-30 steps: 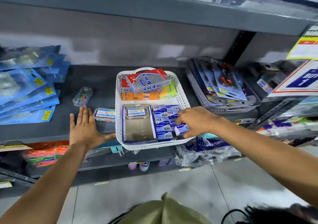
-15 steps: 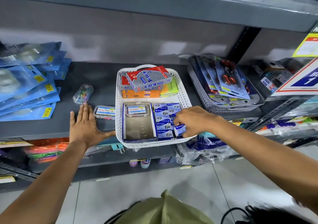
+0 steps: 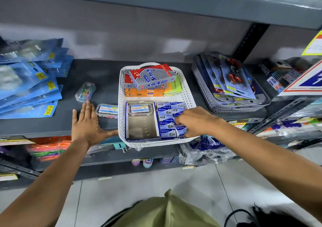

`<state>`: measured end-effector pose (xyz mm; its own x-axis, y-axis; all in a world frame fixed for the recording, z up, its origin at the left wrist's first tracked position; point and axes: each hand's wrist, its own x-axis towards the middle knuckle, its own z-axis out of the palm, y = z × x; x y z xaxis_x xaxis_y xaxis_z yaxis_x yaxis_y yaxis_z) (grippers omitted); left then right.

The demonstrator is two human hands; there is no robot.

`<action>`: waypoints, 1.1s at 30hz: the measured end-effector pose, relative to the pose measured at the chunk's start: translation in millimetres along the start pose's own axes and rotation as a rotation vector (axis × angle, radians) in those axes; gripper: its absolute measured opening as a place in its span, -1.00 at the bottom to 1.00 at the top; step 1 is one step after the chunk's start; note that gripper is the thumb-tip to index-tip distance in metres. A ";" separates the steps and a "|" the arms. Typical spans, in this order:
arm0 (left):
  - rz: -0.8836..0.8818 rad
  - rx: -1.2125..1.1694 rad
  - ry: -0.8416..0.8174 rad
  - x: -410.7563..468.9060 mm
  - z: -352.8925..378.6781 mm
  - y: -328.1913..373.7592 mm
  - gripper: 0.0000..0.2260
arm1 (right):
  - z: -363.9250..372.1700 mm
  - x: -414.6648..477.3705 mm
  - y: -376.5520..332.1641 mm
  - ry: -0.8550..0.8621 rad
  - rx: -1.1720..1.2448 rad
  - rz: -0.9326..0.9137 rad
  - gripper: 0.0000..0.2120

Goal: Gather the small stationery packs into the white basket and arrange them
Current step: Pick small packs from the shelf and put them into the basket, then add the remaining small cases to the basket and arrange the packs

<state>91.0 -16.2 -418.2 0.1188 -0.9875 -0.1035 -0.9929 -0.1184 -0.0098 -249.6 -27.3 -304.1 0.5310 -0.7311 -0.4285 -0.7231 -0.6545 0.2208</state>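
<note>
Head view: left hand point(image 3: 87, 124) still spread flat, right hand point(image 3: 193, 122) still pinching blue boxes point(image 3: 165, 117)

White basket point(image 3: 187, 95): perforated moulded plastic, smooth, faint sheen.
Small blue boxes point(image 3: 165, 112): printed card, lightly glossy.
Clear cases point(image 3: 140, 108): transparent hard plastic with paper labels.
Stacked cartons point(image 3: 153, 77): printed cardboard, satin finish.
Shelf point(image 3: 104, 73): dark grey painted metal, matt, dusty-looking.
Hanging packs point(image 3: 26, 87): blue plastic film, shiny and creased.
Grey basket point(image 3: 200, 83): perforated plastic.
Floor point(image 3: 156, 179): pale tiles, glossy.
</note>
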 end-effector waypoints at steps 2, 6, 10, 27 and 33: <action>-0.002 -0.011 0.002 0.5 0.2 -0.3 0.31 | 0.8 0.3 0.0 0.015 0.006 0.007 -0.68; 0.002 -0.025 0.003 1.1 0.9 -0.7 0.32 | 2.8 -3.4 5.8 0.014 0.138 0.024 -0.71; -0.001 -0.020 -0.003 1.1 0.8 -0.8 0.33 | 8.4 -3.1 2.6 0.032 0.114 0.045 -0.79; 0.000 -0.049 -0.011 0.6 0.3 0.2 0.37 | -10.0 -0.5 -1.1 0.419 0.308 0.085 -0.75; -0.004 -0.087 0.013 0.6 1.5 0.0 0.40 | -57.5 46.6 27.0 0.703 0.365 0.149 -0.30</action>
<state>91.0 -16.7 -419.7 0.1236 -0.9882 -0.0902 -0.9885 -0.1306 0.0761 -219.0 -90.1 -267.7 0.4835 -0.8354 0.2613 -0.8425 -0.5251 -0.1199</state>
